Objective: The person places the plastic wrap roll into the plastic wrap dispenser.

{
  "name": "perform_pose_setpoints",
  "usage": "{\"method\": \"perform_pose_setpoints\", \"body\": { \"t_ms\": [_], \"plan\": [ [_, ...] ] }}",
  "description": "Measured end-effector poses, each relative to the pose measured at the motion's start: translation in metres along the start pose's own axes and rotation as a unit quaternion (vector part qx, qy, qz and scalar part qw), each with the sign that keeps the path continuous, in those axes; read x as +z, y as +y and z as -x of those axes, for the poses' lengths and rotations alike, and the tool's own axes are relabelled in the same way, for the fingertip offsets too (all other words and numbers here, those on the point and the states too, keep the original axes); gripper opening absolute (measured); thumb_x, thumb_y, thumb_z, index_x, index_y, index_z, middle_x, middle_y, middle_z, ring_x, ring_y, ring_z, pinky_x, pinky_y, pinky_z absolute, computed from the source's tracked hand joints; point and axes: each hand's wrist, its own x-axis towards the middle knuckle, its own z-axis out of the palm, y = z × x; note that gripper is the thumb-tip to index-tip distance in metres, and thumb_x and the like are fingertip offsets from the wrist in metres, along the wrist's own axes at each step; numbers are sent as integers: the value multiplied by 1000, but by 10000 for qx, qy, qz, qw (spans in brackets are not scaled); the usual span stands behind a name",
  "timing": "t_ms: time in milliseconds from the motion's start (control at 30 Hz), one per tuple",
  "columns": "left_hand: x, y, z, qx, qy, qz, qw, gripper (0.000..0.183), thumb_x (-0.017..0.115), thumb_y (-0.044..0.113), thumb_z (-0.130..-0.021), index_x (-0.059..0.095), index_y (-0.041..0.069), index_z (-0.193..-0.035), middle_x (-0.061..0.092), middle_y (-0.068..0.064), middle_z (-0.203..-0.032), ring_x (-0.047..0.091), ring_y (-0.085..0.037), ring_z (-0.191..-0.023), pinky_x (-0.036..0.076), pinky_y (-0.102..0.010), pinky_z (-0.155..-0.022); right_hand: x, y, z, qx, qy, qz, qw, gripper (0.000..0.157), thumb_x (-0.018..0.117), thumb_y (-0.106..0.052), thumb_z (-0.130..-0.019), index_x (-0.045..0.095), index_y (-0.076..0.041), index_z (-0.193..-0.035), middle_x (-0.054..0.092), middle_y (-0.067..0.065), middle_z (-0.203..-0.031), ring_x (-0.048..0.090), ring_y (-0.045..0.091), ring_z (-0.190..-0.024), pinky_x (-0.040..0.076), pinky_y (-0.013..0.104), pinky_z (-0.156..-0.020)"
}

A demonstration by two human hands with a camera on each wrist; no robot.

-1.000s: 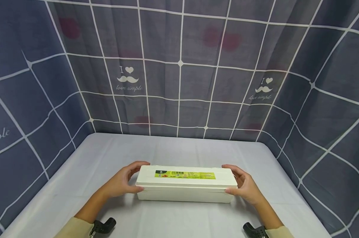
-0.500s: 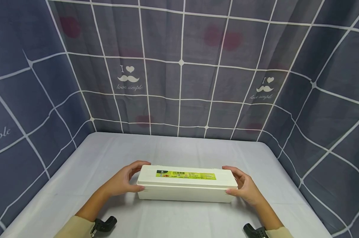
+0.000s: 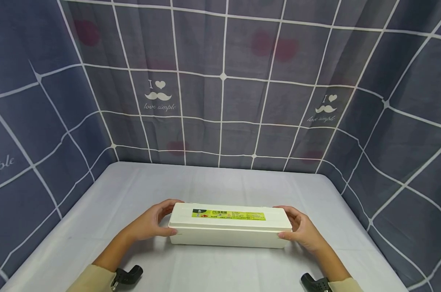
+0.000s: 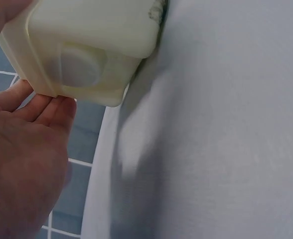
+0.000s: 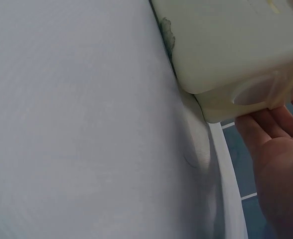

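A long cream plastic wrap box with its lid on lies crosswise on the white table, a yellow-green label on its top. My left hand grips its left end, thumb on the front face and fingers behind. At the right end my right hand holds it the same way. In the left wrist view the box's end shows a round shape through its wall, with the left fingers against the far side. The right wrist view has the right fingers along the box's far side.
A white cloth covers the table. Dark blue-grey curtains with white grid lines stand behind it and at both sides. Each wrist wears a black camera mount, the left mount and the right mount, near the front.
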Motion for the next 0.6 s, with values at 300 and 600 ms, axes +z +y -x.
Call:
{"method": "perform_pose_setpoints", "body": {
  "t_ms": [300,600],
  "plan": [
    [-1,-5,1,92,-126,321,9994,76,85,7,-81,48,8,-147,55,-11,-146,50,-4,-136,36,-10,-113,-4,-1,1,282,-68,-26,9996,80,82,4,-77,40,10,-146,60,-1,-137,62,6,-121,57,22,-95],
    [-1,-6,3,-12,-345,503,9981,91,89,3,-74,41,11,-151,47,-14,-152,46,0,-140,33,-8,-114,-11,-2,0,212,-562,-306,9977,86,81,7,-75,36,10,-148,58,1,-140,61,8,-120,58,25,-95]
  ]
}}
